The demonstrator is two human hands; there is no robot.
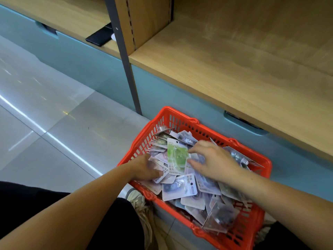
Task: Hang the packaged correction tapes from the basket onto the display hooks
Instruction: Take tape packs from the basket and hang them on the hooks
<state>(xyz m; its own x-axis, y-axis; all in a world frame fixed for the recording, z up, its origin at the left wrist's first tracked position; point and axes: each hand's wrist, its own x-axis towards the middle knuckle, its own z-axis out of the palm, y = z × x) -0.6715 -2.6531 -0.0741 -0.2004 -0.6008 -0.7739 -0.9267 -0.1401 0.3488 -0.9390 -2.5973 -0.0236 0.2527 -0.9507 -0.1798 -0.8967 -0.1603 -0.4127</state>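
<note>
A red plastic basket (182,117) stands on the floor against the cabinet, filled with several packaged correction tapes (179,189). A green-backed pack (177,156) lies on top of the pile near the middle. My left hand (146,167) reaches into the basket's left side, its fingers among the packs beside the green one. My right hand (214,159) hovers over the pile's centre, thumb and fingertips touching the green pack's right edge. Whether either hand grips a pack is unclear. No display hooks are in view.
A wooden shelf (234,56) over teal drawers (180,100) runs behind the basket. A dark metal upright (126,60) stands left of it, with a black flat object (100,37) on the shelf farther left. Grey tiled floor (45,105) spreads to the left; my shoe (138,199) touches the basket.
</note>
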